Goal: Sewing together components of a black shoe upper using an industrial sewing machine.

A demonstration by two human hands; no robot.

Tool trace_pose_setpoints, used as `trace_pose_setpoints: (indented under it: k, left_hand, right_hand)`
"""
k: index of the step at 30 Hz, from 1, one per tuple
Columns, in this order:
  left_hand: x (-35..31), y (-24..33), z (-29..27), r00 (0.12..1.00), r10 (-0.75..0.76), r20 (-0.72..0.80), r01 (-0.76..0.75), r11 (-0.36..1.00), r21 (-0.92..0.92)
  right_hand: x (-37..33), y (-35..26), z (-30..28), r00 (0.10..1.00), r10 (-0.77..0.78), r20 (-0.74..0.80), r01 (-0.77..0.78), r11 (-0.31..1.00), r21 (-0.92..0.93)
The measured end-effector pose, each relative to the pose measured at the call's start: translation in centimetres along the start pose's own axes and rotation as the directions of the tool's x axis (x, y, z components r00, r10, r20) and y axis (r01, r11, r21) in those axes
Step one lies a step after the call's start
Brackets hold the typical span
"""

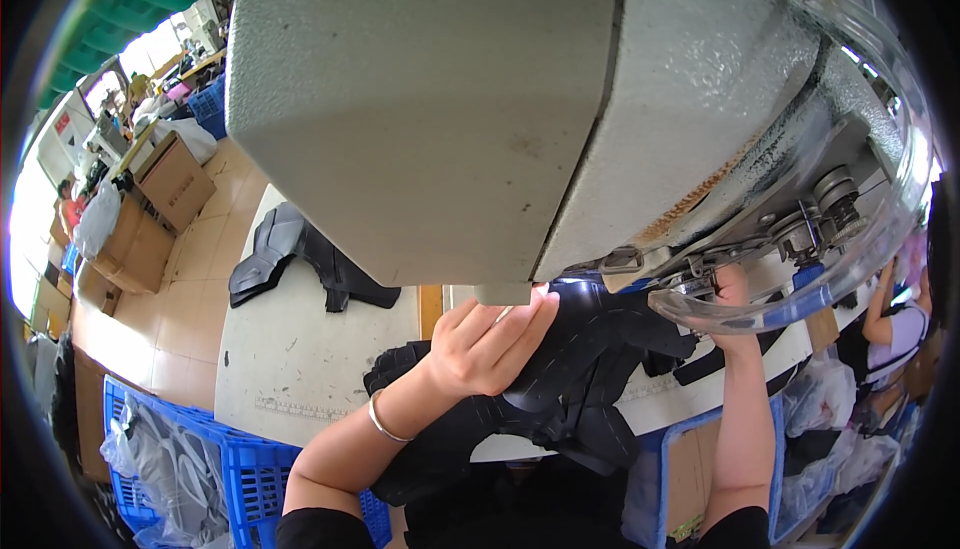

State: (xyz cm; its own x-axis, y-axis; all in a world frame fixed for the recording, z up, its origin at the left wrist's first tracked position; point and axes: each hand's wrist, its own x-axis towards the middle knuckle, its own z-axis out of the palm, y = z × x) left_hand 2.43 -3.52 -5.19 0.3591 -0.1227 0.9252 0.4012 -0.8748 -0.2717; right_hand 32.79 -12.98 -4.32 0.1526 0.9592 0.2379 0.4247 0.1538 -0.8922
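Note:
Black stitched fabric [575,349] lies in a bulky heap under a big grey sewing machine head [420,119], draping over the table's near edge toward me. My left hand [490,344], with a bracelet on its wrist, is at the fabric's left side just below the machine housing. Its fingers are bent and pressed together, a small pale sliver shows between them, and what they grip cannot be made out. Farther right, my right hand [735,299] reaches up behind a clear curved guard [740,321] by the machine's metal parts. Its fingers are mostly hidden there.
Another black piece [300,254] lies on the left of the white worktable [280,359]. Below stands a blue crate [180,419] with plastic-wrapped grey material; a blue-edged bin [650,469] is at right. Cardboard boxes [135,249] line the floor. A person [900,334] sits far right.

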Motion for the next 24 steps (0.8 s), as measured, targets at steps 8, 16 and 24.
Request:
trace_pose_setpoints:
  k: [8,16,24]
  left_hand:
    - [0.6,0.5,-0.3,0.999,-0.038,0.036,0.037,0.999,0.031]
    - [0.6,0.9,-0.8,0.980,-0.142,0.139,0.141,0.990,0.017]
    - [0.6,0.6,-0.6,0.979,-0.158,0.131,0.158,0.987,0.006]
  right_hand:
    - [1.3,-2.2,0.1,0.997,0.063,0.049,-0.060,0.995,-0.076]
    - [1.1,-2.6,0.2,0.993,0.117,-0.028,-0.117,0.993,0.021]
    - [1.7,0.1,0.0,0.986,0.004,-0.167,-0.018,0.996,-0.082]
